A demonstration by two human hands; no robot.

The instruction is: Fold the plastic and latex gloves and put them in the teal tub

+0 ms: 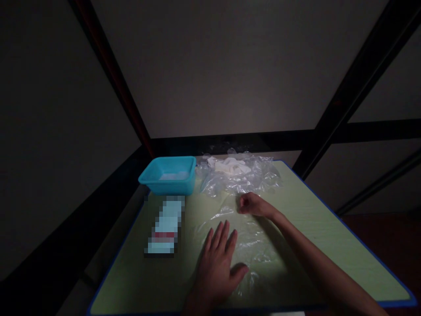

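Observation:
A clear plastic bag (253,250) lies flat on the green table, in front of me. My left hand (219,267) rests palm down on the bag's left part, its fingers spread. Near the bag's far edge is my right hand (251,205), its fingers curled closed; what they hold, if anything, is too small to make out. Behind my right hand lies a heap of crumpled clear plastic bags (263,173), with a white cloth (230,166) on top of it.
A blue plastic basin (174,186) with something pale inside stands at the back left. Nearer, a blurred-out flat object (166,226) lies on the left. The table (329,245) has a blue edge; a wall rises behind.

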